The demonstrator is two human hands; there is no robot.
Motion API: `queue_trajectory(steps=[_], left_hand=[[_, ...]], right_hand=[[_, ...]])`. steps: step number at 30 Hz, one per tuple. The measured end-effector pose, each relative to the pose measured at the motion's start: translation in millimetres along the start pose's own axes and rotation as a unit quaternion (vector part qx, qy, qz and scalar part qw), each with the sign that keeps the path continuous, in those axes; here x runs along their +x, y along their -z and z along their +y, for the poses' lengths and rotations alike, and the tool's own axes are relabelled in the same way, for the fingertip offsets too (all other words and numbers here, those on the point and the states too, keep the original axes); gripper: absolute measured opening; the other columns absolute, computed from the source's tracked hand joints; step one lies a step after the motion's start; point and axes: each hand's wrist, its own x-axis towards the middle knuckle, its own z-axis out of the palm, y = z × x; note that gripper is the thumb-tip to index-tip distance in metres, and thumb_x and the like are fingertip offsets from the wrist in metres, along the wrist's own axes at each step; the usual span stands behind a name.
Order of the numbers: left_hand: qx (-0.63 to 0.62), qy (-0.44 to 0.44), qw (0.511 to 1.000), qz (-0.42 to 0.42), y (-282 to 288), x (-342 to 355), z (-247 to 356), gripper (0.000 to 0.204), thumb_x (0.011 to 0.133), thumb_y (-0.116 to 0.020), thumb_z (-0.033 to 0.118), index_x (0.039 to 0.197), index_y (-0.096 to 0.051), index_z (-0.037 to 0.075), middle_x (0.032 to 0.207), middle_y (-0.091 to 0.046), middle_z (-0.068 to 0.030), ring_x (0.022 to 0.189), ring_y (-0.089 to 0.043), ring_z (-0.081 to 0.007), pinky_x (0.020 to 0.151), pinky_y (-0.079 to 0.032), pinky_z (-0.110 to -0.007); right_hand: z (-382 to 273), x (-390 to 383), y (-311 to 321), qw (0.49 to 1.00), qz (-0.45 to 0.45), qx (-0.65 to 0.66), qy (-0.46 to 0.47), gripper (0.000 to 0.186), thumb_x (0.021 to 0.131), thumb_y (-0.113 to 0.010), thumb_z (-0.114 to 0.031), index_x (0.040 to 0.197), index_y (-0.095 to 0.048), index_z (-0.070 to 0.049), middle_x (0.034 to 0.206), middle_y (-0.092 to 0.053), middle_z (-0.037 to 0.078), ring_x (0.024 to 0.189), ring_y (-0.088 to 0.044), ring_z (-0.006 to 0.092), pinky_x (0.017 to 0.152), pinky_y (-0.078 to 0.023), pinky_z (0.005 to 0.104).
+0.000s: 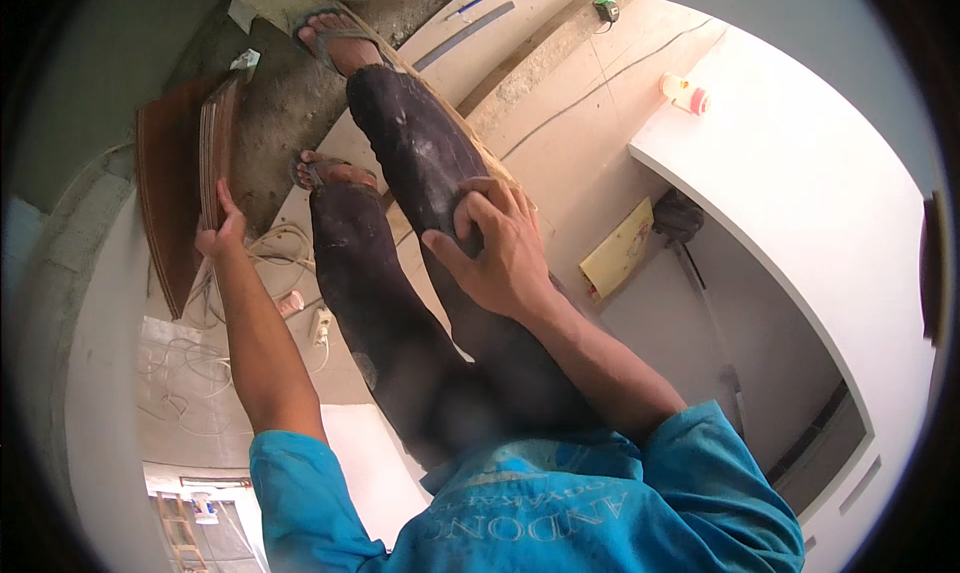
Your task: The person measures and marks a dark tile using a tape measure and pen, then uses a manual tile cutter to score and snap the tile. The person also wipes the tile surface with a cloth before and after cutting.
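Note:
At the left, my left hand [222, 231] is closed around the lower edge of a stack of thin brown panels [218, 138], its thumb along the side facing me. A wider brown panel [165, 198] stands just left of that stack; whether the two touch, I cannot tell. My right hand [500, 248] rests on my right leg near the knee, over the dark trousers [415, 138]. Its fingers are bent and the thumb stands apart, with nothing visible held. My sandalled feet are at the top, one beside a light wooden edge.
A white curved counter [800, 173] on the right bears a jar with a pink lid [685, 95]. Beneath it are a yellow sheet [618, 251] and a dark bundle [678, 216]. Beyond lies a tape measure [606, 10]. Loose cables and a power socket [320, 328] lie lower left.

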Motion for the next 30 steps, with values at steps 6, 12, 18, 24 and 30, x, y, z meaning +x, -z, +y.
queue_trajectory(steps=[6,12,18,24,30], left_hand=[[0.133,-0.102,0.984,-0.062,-4,21,50,0.050,0.100,-0.049,0.025,0.140,-0.043,-0.004,0.142,-0.045,-0.0228,0.127,-0.049,-0.0406,0.104,-0.049,-0.051],[0.143,-0.231,0.961,0.049,-46,-63,25,0.072,0.099,-0.043,0.052,0.143,-0.034,-0.004,0.135,-0.047,-0.0267,0.116,-0.056,-0.0397,0.101,-0.050,-0.052],[0.183,-0.247,0.947,0.093,-63,-54,57,0.082,0.099,-0.031,0.062,0.152,-0.017,0.002,0.140,-0.039,-0.0300,0.116,-0.055,-0.0435,0.100,-0.049,-0.056],[0.242,-0.310,0.910,0.134,-49,-43,48,0.084,0.097,-0.026,0.069,0.155,-0.012,0.010,0.150,-0.034,-0.0175,0.127,-0.049,-0.0353,0.110,-0.035,-0.052],[0.267,-0.329,0.897,0.128,-44,-33,37,0.092,0.093,-0.023,0.076,0.157,-0.007,0.012,0.154,-0.031,-0.0140,0.127,-0.049,-0.0324,0.113,-0.024,-0.053]], right_hand=[[-33,-34,15,0.997,0.038,0.020,0.068,0.026,0.075,-0.077,-0.012,0.066,-0.053,-0.005,0.113,-0.066,0.017,0.105,-0.060,0.0366,0.090,-0.047,0.0443],[-4,-61,-37,0.989,0.002,-0.146,-0.003,0.015,0.082,-0.071,-0.016,0.086,-0.061,-0.005,0.106,-0.065,0.013,0.105,-0.058,0.0348,0.094,-0.042,0.0443],[41,-88,-109,0.990,-0.112,-0.082,0.011,0.011,0.083,-0.070,-0.012,0.086,-0.061,-0.007,0.102,-0.065,0.011,0.100,-0.060,0.0321,0.087,-0.047,0.0415],[57,-85,-118,0.981,-0.186,-0.053,0.014,0.010,0.084,-0.069,-0.011,0.089,-0.063,-0.006,0.096,-0.065,0.011,0.098,-0.062,0.0333,0.087,-0.049,0.0420],[99,-64,-105,0.986,-0.158,-0.054,-0.026,0.006,0.085,-0.067,-0.009,0.088,-0.063,-0.005,0.090,-0.065,0.011,0.090,-0.064,0.0321,0.080,-0.050,0.0400]])
